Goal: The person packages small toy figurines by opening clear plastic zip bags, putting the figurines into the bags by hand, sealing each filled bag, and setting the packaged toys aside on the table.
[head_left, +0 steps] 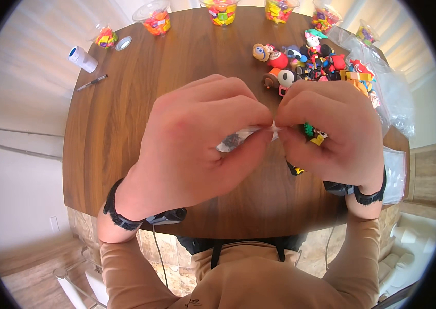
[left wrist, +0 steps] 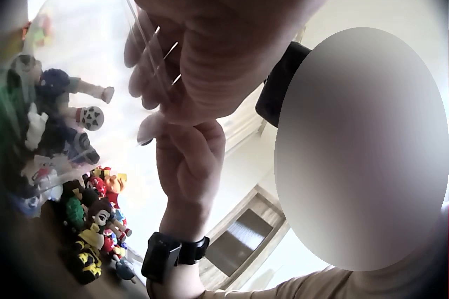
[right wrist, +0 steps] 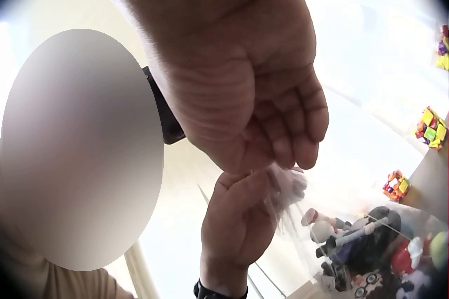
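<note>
Held up over the table between both hands is a clear plastic zip bag [head_left: 238, 138], mostly hidden behind them in the head view. My left hand [head_left: 202, 134] pinches its top edge between thumb and index finger. Right beside it, my right hand [head_left: 331, 129] pinches the same edge, the fingertips of both hands nearly meeting. Several small toy figures [right wrist: 365, 243] show through the bag's clear plastic in the right wrist view. In the left wrist view, figures [left wrist: 59, 96] also show behind the plastic, one beside a small black-and-white ball [left wrist: 90, 118].
A pile of toy figures [head_left: 313, 64] lies at the back right, beside loose clear bags [head_left: 396, 110]. More flat zip bags [head_left: 394, 175] lie at the right edge. Clear cups of colourful sweets [head_left: 220, 11] line the far edge. A white bottle [head_left: 83, 60] and a pen [head_left: 93, 82] are at left.
</note>
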Available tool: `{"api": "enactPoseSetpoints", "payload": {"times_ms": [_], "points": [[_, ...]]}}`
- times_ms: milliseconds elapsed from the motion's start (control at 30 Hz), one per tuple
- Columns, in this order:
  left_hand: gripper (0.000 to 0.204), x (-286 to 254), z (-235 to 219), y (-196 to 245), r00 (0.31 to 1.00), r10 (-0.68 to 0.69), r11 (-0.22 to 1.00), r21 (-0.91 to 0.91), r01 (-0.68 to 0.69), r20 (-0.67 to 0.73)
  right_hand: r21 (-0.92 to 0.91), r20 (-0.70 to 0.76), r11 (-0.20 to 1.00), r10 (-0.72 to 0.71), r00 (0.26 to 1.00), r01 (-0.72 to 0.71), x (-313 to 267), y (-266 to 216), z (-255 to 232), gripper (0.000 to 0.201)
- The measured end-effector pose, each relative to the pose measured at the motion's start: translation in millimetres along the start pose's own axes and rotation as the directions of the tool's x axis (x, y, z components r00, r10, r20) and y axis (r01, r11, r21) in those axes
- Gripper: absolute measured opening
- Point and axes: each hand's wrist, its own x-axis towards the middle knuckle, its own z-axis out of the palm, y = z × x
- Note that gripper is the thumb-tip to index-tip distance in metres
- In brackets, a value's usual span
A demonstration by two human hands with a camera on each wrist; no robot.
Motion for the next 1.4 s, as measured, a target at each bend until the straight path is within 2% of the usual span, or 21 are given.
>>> {"api": "enactPoseSetpoints", "payload": {"times_ms": [267, 433, 733, 867, 967, 1167, 1267, 1333, 1400], "points": [[0.021, -0.6, 0.9, 0.6, 1.0, -0.005, 1.0, -0.015, 0.005, 0.019, -0.029, -0.031, 0.999, -0.03, 0.999, 0.029, -0.3, -2.1, 6.0, 0.022], [0.023, -1.5, 1.7, 3.6, 0.997, -0.077, 0.996, -0.049, 0.078, 0.031, -0.033, -0.108, 0.996, -0.088, 0.99, 0.085, 0.7, -2.4, 9.0, 0.021], [0.026, -2.7, 2.8, 7.5, 0.998, -0.061, 0.998, -0.016, 0.061, 0.015, -0.039, -0.21, 0.986, -0.166, 0.963, 0.161, 1.3, 0.7, 17.0, 0.022], [0.025, -3.1, 0.6, 8.2, 0.996, -0.086, 0.996, -0.009, 0.086, 0.012, -0.033, -0.216, 0.984, -0.179, 0.96, 0.176, 2.0, 1.6, 17.8, 0.022], [0.024, -2.7, -1.0, 8.5, 0.998, -0.063, 0.996, 0.07, 0.063, -0.008, -0.042, -0.238, 0.982, -0.187, 0.953, 0.182, 2.1, 2.7, 20.0, 0.021], [0.02, -4.9, 5.3, 5.6, 0.992, -0.077, 0.992, 0.096, 0.086, -0.097, -0.081, -0.241, 0.979, -0.2, 0.95, 0.185, 0.0, 2.2, 14.6, 0.02], [0.017, -4.7, 1.4, 2.1, 0.992, -0.017, 0.989, 0.145, 0.036, -0.129, -0.137, -0.209, 0.983, -0.15, 0.966, 0.122, -2.8, 3.3, 12.1, 0.02], [0.016, -6.1, -2.0, 4.3, 0.992, -0.05, 0.977, 0.199, 0.073, -0.116, -0.2, -0.198, 0.964, -0.215, 0.956, 0.175, -4.2, 7.2, 11.6, 0.017], [0.015, -9.2, -4.6, 6.4, 0.991, -0.072, 0.975, 0.199, 0.094, -0.114, -0.219, -0.196, 0.965, -0.188, 0.962, 0.144, -7.7, 3.6, 10.3, 0.016]]}}
